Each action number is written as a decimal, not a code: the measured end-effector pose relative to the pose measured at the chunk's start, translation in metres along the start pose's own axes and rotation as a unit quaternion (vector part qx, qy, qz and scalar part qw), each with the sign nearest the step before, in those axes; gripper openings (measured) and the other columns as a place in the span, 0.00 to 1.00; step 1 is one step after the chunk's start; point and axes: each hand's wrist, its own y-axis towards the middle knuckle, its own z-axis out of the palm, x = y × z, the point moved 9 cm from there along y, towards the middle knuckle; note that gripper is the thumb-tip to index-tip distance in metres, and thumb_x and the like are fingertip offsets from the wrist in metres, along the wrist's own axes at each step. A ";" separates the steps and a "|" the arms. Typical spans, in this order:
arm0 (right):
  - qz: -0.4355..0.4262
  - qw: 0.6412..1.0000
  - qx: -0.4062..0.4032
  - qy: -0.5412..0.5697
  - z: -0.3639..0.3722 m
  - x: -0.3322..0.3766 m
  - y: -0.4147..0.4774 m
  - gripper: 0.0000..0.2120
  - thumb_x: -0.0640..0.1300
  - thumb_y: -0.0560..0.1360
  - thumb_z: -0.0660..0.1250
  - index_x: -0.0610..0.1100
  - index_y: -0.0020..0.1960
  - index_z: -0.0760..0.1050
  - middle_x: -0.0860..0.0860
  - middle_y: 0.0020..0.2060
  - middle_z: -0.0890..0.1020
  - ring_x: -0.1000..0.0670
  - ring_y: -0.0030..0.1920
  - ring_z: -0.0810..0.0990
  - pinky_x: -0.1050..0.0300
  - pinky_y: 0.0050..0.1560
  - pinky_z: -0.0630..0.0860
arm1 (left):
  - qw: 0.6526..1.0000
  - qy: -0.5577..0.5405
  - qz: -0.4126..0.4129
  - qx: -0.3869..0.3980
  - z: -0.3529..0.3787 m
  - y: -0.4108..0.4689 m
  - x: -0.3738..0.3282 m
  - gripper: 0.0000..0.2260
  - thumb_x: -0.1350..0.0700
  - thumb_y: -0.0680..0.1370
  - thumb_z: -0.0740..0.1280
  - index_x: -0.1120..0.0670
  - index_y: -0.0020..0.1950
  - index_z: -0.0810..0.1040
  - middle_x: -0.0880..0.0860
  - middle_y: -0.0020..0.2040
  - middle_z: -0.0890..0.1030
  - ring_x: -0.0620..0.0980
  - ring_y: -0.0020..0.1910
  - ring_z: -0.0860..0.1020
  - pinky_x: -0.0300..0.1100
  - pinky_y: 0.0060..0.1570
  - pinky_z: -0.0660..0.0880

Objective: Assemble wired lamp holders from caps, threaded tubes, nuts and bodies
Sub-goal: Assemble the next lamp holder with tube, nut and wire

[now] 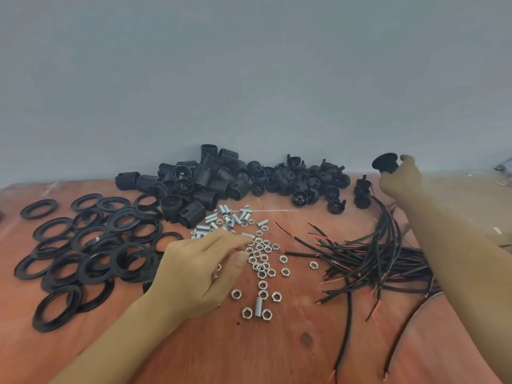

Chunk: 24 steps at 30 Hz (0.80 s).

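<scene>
Gripping black cap (385, 162) in right hand (401, 177), upper right | left hand (199, 270) pinching at nuts (261, 256) mid-frame, can't tell if I got one | risk: bumped nuts roll away

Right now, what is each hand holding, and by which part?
The right hand grips a black cap by its side. The left hand reaches among the nuts; whether it pinches one cannot be told.

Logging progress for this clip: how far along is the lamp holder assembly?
Done: no finished holder clearly visible. In hand: right hand grips a black cap; left hand reaches into the nuts. Remaining: tubes, bodies, wires lie loose in piles.
</scene>
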 end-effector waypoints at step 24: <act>-0.169 0.974 0.098 -0.118 0.109 0.072 -0.043 0.13 0.39 0.81 0.50 0.38 0.43 0.70 0.39 0.43 0.77 0.36 0.51 0.77 0.49 0.47 0.70 | 1.000 -0.003 0.001 0.026 0.010 -0.002 0.000 0.23 0.47 0.84 0.53 0.57 0.48 0.85 0.48 0.43 0.84 0.49 0.34 0.82 0.44 0.27 0.76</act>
